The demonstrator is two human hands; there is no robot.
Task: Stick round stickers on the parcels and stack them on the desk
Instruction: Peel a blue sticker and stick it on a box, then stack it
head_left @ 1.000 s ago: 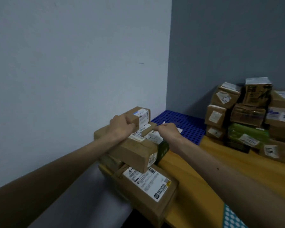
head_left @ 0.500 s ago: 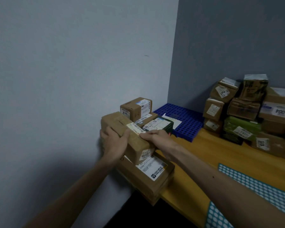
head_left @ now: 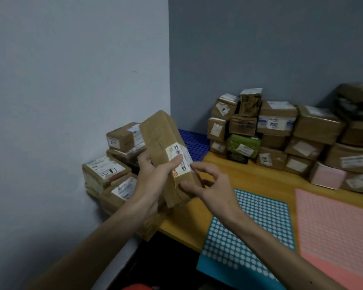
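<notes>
Pale blue-grey left wall [head_left: 71, 101] meeting darker grey back wall [head_left: 260, 49] in a corner. Orange-wood worktop [head_left: 249, 181] reaching the back wall. Blue plastic grid [head_left: 194, 141] in the corner. Dark floor [head_left: 166, 260] below. Dim, flat light.

1. At centre frame we see a long brown parcel [head_left: 166, 151], taped and tilted near upright, with a white barcode label facing us. The left hand [head_left: 153, 181] grips it and the right hand [head_left: 210, 185] pinches its lower edge.
2. At middle left, labelled parcels [head_left: 107, 174] sit stacked against the wall.
3. At middle right we find a bigger pile [head_left: 281, 130], mostly brown.
4. At lower right, a teal sticker sheet [head_left: 245, 231] and a pink sheet [head_left: 340, 227] lie flat on the desk [head_left: 256, 178].
</notes>
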